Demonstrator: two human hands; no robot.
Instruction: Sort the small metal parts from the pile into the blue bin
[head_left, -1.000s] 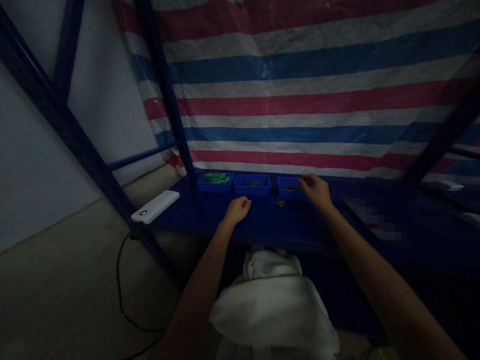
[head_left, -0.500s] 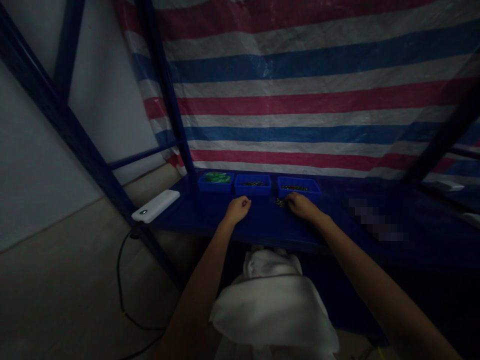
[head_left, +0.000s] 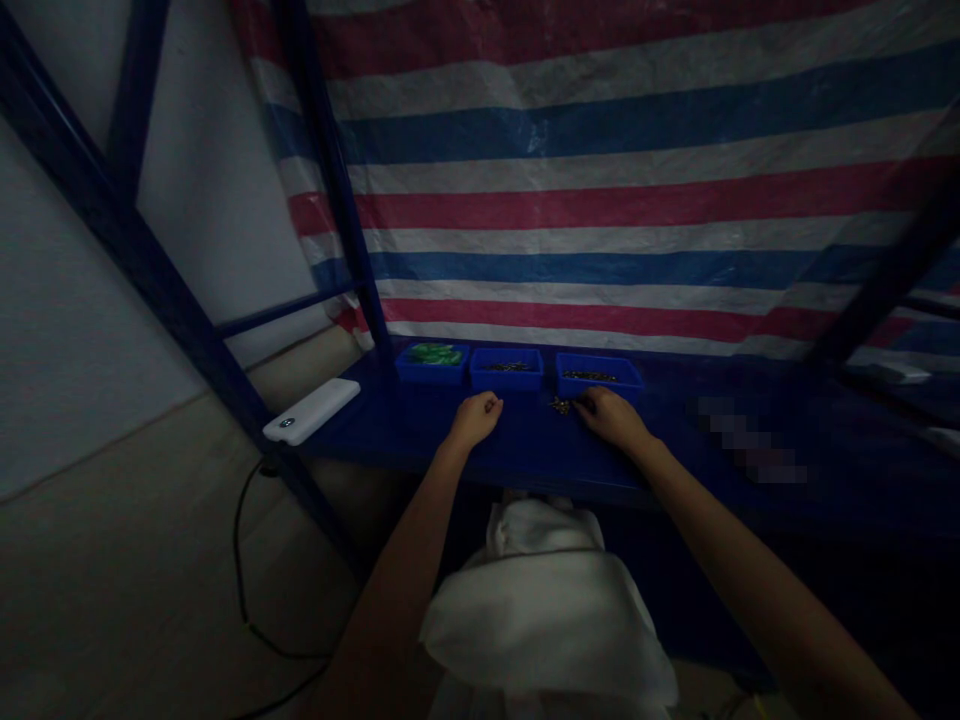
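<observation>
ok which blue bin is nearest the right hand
The rightmost blue rectangular bin, just beyond the right hand; the middle bin and left bin sit farther off.

- Striped plastic sheet [head_left: 540, 210] in red, white and blue, hanging behind the table [head_left: 412, 425], creased and faintly shiny.
- Blue table top, dark along its right end.
- Blue metal posts [head_left: 165, 280] at left, joined by a thin crossbar [head_left: 289, 309]; another post [head_left: 892, 270] at right.
- Plain pale wall [head_left: 60, 300] at left.
- Dull brownish floor [head_left: 165, 560] below it.
- Dim light, deep shadow at lower right.
</observation>
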